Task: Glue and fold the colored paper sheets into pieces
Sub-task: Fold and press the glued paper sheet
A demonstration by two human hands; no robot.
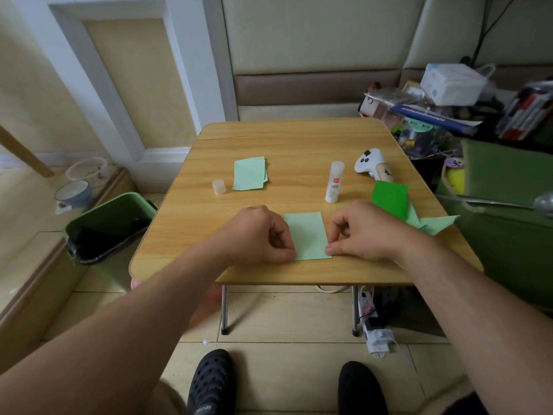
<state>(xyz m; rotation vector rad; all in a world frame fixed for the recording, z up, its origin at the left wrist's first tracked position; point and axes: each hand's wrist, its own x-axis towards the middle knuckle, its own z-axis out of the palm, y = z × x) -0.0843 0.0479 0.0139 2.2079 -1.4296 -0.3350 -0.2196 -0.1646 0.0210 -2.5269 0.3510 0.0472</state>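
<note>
A folded light green paper lies near the front edge of the small wooden table. My left hand pinches its near left corner with curled fingers. My right hand pinches its near right corner. An uncapped glue stick stands upright behind the paper, and its cap sits to the left. A stack of folded light green pieces lies at the middle left. At the right edge, a dark green sheet rests on light green sheets.
A white game controller lies at the table's back right. A green bin with a black liner stands left of the table. Cluttered boxes and a green bag crowd the right. A power strip lies on the floor.
</note>
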